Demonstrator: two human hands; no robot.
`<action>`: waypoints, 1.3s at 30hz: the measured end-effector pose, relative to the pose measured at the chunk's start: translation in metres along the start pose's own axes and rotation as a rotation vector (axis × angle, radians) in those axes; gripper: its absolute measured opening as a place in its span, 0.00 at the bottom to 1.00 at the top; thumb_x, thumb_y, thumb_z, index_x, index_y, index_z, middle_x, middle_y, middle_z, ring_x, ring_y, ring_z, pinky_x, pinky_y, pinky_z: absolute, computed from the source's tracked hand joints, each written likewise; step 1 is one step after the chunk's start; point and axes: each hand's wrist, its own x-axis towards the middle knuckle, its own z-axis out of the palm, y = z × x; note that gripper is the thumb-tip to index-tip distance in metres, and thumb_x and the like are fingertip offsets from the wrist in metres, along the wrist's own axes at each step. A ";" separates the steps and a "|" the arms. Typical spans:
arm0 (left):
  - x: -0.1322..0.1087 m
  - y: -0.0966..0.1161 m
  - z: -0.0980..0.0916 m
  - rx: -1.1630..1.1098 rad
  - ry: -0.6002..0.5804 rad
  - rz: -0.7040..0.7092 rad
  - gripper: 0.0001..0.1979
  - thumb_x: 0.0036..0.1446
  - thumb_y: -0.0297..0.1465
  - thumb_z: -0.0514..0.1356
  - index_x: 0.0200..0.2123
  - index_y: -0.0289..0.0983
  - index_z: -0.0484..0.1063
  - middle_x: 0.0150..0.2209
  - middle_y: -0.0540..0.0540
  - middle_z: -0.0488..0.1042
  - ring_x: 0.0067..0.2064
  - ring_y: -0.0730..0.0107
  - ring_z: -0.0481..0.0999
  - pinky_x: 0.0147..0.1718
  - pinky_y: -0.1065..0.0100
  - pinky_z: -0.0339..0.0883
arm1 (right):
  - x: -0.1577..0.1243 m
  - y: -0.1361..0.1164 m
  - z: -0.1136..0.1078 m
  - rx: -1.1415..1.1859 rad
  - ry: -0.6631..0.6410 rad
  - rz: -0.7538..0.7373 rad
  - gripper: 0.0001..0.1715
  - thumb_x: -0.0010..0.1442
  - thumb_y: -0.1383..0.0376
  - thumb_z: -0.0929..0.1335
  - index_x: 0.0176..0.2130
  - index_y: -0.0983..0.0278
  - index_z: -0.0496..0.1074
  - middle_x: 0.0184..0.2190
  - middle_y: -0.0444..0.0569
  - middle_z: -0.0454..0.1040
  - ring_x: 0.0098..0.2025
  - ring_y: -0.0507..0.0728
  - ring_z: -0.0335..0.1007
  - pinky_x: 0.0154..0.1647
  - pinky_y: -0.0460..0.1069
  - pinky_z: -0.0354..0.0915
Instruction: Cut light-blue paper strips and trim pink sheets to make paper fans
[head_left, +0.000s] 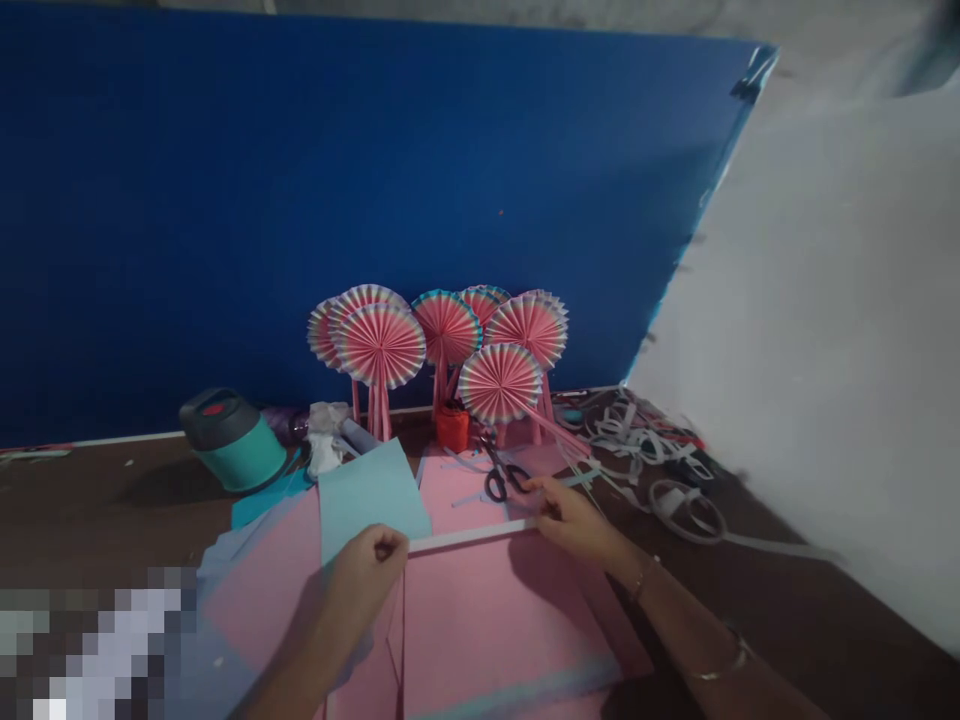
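Observation:
A narrow white strip point(472, 537) runs along the far edge of a pink sheet of paper point(502, 610) with a bluish band near its lower edge. I cannot tell whether the strip is a folded part of the sheet or a separate piece. My left hand point(367, 565) pinches its left end, fingers closed. At the other end, my right hand point(566, 515) grips it between thumb and fingers. Black-handled scissors point(502, 478) lie just beyond my right hand. A light blue sheet point(371, 495) rests past my left hand.
Several pleated pink paper rosettes point(380, 345) stand on paper legs before a blue board point(375, 180). A teal and grey container point(232, 440) sits left, a red roll point(452, 428) in the middle. Tangled white strips point(637, 440) lie right, near the white wall point(825, 300).

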 end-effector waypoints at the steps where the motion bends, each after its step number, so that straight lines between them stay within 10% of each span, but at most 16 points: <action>1: 0.001 -0.001 0.001 0.008 -0.006 -0.008 0.06 0.49 0.29 0.54 0.23 0.40 0.69 0.23 0.52 0.73 0.28 0.69 0.73 0.28 0.71 0.63 | 0.000 0.000 0.001 -0.032 -0.002 0.003 0.27 0.47 0.74 0.64 0.49 0.66 0.68 0.25 0.40 0.67 0.27 0.52 0.64 0.28 0.45 0.58; 39: 0.001 0.001 0.012 0.288 -0.014 0.034 0.11 0.51 0.21 0.54 0.21 0.38 0.63 0.26 0.54 0.66 0.28 0.75 0.67 0.28 0.73 0.54 | -0.002 -0.014 0.006 -0.219 -0.020 0.136 0.28 0.46 0.74 0.64 0.49 0.64 0.70 0.28 0.42 0.69 0.30 0.53 0.66 0.29 0.45 0.55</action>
